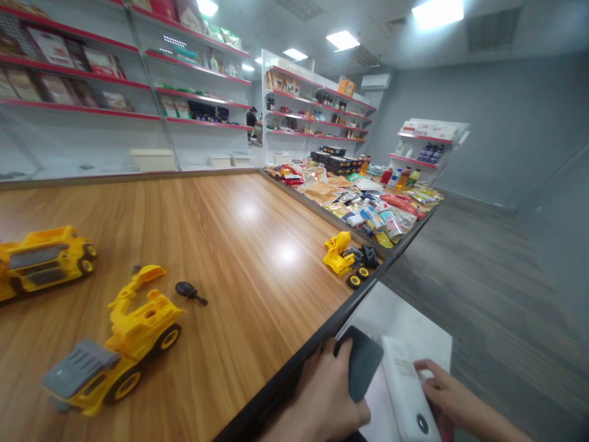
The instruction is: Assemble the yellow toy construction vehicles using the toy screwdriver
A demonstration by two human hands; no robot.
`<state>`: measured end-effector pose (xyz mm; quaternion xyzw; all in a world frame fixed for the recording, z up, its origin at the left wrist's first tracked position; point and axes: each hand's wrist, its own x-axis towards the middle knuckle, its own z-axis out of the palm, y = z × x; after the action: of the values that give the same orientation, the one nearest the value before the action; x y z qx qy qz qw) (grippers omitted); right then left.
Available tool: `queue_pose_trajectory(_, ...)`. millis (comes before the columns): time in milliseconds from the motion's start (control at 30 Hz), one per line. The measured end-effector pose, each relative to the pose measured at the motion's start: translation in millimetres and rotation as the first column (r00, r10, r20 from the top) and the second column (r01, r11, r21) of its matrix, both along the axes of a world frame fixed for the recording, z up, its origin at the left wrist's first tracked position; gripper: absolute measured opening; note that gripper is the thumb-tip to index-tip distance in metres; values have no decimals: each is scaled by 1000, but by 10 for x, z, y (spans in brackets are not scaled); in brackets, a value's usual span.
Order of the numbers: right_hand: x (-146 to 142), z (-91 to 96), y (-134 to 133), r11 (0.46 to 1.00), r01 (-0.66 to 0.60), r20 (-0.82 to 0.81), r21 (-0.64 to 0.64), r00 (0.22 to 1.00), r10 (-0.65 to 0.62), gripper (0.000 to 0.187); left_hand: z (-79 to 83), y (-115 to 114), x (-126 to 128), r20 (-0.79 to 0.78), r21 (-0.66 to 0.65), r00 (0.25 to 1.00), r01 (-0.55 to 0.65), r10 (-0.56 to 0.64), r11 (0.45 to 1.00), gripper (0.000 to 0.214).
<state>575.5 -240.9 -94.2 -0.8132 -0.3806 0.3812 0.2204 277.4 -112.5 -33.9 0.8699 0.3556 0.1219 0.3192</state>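
Beside the table [248,245], a slab [367,363] is held by the left hand [329,393], fingers clamped on it. Farther from the table, the right hand [445,393] is set at a white box [405,393]; whether its fingers are squeezed cannot be told. The slab could be dropped if its edge is pinched too loosely.

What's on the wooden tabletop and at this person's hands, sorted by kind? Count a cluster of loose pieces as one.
Toy truck and toy digger, vehicles: 2
Screwdriver-like dark tool: 1
Cluster of toy parts: 1
Dark flat thing in the left hand: 1
White device at the right hand: 1
Total: 6
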Motion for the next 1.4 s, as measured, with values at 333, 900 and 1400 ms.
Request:
queue_pose_trajectory(333, -610, -216, 163, 999, 48, -173, 4, 984, -47, 41, 62, 62, 341, -4, 116, 997, 81, -81, 990, 72)
queue_pose_trajectory(900, -302, 54, 760, 860, -447, 283, 247, 882, 377, 20, -135, 55, 304, -124, 303, 989, 114, -79, 946, 65)
queue_pose_trajectory(1400, -391, 40, 1046, 805, -567, 499, 174, 756, 424, 27, -175, -187, 474, -224, 431, 974, 70, 31, 900, 37)
